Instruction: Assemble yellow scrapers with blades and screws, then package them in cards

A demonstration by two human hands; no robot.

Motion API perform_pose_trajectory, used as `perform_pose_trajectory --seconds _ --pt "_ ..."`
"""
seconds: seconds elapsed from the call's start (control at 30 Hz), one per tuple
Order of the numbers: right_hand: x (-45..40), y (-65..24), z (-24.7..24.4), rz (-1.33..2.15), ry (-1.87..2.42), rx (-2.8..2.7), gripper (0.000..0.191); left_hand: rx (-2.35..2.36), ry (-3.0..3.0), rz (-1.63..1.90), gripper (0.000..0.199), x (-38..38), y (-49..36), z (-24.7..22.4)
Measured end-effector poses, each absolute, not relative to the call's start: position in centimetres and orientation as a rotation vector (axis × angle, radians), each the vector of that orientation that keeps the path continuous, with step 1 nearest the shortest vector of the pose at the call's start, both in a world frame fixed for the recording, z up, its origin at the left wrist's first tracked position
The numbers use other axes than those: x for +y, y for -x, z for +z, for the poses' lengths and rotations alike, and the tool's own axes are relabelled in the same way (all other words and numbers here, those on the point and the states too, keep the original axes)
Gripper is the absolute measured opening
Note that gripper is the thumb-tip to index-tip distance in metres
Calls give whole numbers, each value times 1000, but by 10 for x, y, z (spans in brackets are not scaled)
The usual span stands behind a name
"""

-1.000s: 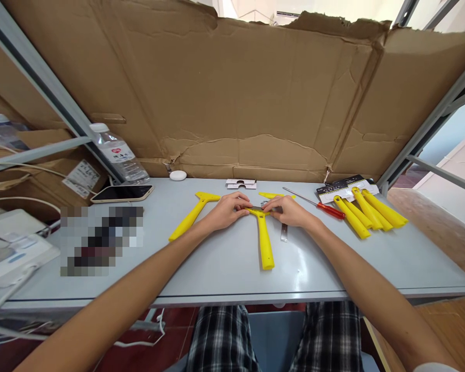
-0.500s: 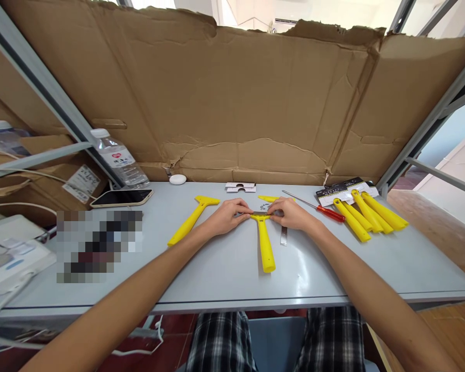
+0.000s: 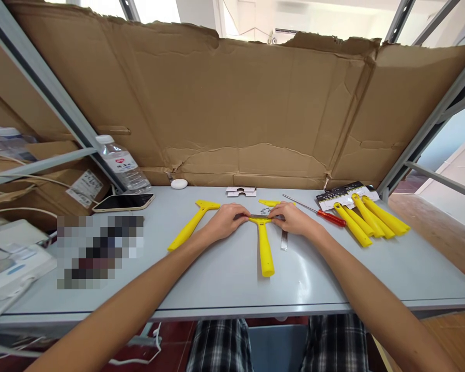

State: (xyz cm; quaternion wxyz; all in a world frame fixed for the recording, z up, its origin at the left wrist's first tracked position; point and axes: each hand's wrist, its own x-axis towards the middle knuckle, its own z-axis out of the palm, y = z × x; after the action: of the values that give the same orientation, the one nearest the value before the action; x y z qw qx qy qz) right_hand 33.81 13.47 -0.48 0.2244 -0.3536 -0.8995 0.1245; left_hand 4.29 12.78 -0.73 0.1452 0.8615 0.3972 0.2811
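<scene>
A yellow scraper handle (image 3: 265, 250) lies in front of me, its wide head facing away. Across that head is a thin metal blade (image 3: 260, 216). My left hand (image 3: 228, 222) pinches the blade's left end, fingers closed. At the other end, my right hand (image 3: 292, 218) has its fingers closed on the blade. Small dark screws (image 3: 265, 211) are scattered just beyond the head. A yellow scraper piece (image 3: 269, 203) sits behind my right fingers, partly hidden. Below that hand rests a flat metal strip (image 3: 284, 241). Another yellow scraper handle (image 3: 189, 226) lies left of my left hand.
A red-handled screwdriver (image 3: 331, 218) and several packaged yellow scrapers (image 3: 377, 219) lie to the right. At the back are a white card piece (image 3: 241, 192) and a white oval object (image 3: 179, 184). A phone (image 3: 124, 202) and a water bottle (image 3: 126, 168) stand left. Cardboard (image 3: 232, 108) walls the rear.
The camera view has tilted up slightly, so everything sits a little lower. Both hands stay at the blade's ends, with only small finger shifts.
</scene>
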Motion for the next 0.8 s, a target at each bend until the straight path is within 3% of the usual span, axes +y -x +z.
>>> perform_pose_trajectory --seconds 0.8 --pt "130 -338 0 372 983 -2512 20 1079 -2559 775 26 130 -40 -13"
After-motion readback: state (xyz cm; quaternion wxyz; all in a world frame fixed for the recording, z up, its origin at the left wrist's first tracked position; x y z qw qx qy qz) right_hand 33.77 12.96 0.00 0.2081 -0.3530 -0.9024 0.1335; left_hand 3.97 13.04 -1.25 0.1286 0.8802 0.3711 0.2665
